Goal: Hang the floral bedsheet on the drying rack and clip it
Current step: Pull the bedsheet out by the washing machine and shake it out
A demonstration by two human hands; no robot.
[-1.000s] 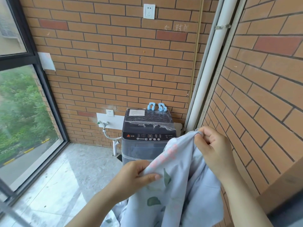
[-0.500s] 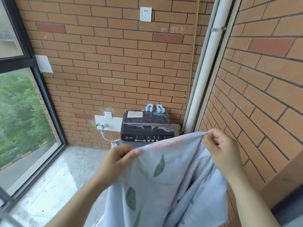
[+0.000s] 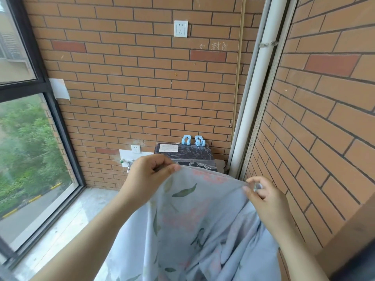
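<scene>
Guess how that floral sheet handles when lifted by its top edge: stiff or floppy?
Probably floppy: the sheet hangs in loose, bunched folds below the left hand and right hand. Likely light for its size, since pinches at the edge alone seem to hold it up.

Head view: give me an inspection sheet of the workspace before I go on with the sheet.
Surface: grey floor; no table in view.
Job's things: sheet held up by its top edge; two blue clips on the washer; drying rack not in view.
Clutter: nothing seen.
Hands: left hand pinches the sheet's edge; right hand pinches it further right.
Cables: nothing seen; socket unused.
Surroundings: brick wall, window on the left, white pipe in the corner, tap beside the washer.
</scene>
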